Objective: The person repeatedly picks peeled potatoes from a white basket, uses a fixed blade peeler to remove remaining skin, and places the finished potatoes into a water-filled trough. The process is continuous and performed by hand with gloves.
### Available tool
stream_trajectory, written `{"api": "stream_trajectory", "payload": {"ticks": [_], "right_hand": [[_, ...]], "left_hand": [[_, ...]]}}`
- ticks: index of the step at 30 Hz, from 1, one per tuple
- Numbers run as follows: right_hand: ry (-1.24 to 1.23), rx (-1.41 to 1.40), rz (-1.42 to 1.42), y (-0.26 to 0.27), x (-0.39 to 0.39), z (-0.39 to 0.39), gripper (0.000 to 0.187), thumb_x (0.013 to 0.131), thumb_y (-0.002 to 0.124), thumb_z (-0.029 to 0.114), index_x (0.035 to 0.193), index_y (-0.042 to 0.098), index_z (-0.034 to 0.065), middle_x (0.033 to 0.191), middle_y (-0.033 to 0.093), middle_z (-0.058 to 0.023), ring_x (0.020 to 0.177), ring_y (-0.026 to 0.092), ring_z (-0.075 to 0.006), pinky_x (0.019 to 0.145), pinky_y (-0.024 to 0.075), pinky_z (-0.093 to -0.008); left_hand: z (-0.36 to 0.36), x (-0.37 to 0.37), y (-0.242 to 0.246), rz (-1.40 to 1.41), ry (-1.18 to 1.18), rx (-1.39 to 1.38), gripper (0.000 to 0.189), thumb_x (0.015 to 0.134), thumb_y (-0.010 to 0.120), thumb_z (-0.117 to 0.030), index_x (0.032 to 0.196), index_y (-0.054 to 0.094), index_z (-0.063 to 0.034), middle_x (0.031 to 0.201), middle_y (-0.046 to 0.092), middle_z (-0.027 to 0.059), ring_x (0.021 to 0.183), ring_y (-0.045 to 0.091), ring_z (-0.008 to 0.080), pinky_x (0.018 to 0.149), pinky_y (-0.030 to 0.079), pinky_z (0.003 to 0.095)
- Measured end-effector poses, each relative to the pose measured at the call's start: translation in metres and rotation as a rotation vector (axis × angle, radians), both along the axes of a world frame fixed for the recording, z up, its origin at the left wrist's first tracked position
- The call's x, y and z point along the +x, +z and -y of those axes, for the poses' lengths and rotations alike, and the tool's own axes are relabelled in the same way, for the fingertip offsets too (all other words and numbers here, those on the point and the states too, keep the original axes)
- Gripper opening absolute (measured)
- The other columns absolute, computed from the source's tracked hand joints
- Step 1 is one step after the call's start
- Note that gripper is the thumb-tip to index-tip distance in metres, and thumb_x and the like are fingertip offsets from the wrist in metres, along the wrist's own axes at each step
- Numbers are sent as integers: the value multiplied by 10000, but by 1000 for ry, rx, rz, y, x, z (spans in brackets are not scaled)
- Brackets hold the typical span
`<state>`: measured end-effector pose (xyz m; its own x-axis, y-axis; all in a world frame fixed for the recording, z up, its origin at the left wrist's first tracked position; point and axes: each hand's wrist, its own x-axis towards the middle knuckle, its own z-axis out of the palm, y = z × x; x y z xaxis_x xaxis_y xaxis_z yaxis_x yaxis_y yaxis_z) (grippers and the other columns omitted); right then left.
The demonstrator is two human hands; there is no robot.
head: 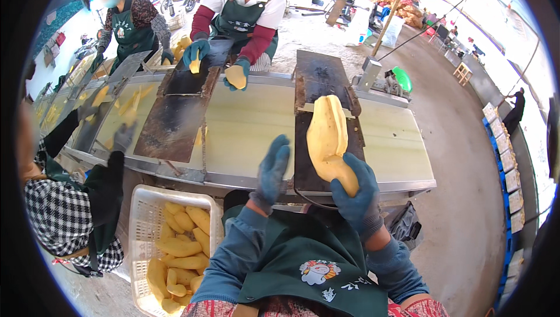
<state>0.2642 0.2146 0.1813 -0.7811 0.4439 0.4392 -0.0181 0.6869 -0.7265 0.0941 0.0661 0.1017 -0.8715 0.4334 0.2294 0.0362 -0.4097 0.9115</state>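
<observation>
My right hand [361, 194], in a blue-green glove, grips the lower end of a large peeled yellow squash [327, 137]. The squash is tilted upward, with a lengthwise groove and a step cut into its upper part. My left hand [274, 172], gloved likewise, is left of the squash and apart from it, fingers extended and holding nothing. Behind the squash is a dark metal board [306, 164] with a raised far plate [321, 74], set across a pale conveyor belt [249, 120]. The squash hides part of the board.
A white plastic crate [136, 238] of peeled squashes [179, 247] stands at my left. Across the belt a co-worker [245, 15] holds yellow pieces; another co-worker [65, 203] works at my left. A second metal board [170, 126] spans the belt. A motor [387, 83] sits near its right end.
</observation>
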Motion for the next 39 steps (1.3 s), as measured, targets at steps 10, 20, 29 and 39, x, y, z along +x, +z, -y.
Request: {"api": "stream_trajectory", "payload": {"ticks": [10,20,29,39], "right_hand": [[-220,394,346,-4,-95,-64,586,889,770,253,1424,590,94,1309,593,-201,1124,659,-437,923,570,-534],[-160,452,6,-25,-109,-72,421,925,763,202,1290,682,9,1393,608,-293,1214,647,-491,1031,555,-497],[-224,474,-17,-46,-294,-177,381,911,769,220,1220,703,7,1280,649,-258,1121,673,-469,959,562,-485],[-95,458,43,-40,-120,-71,442,896,761,79,1312,660,-32,1407,596,-321,1243,621,-523,1037,548,-505]], "left_hand": [[49,-37,-93,115,162,-277,548,1049,720,-334,1436,615,40,1363,681,101,1239,609,166,1099,480,324],[107,-87,-112,-610,383,-1112,428,945,696,-309,1283,712,-47,1227,738,189,1201,667,386,1056,513,480],[81,-98,-109,-535,363,-1373,419,961,660,-393,1251,736,-101,1229,755,134,1208,679,336,1053,513,484],[87,-92,-110,-429,348,-1437,414,970,636,-395,1258,732,-114,1241,751,131,1223,674,331,1084,495,476]]}}
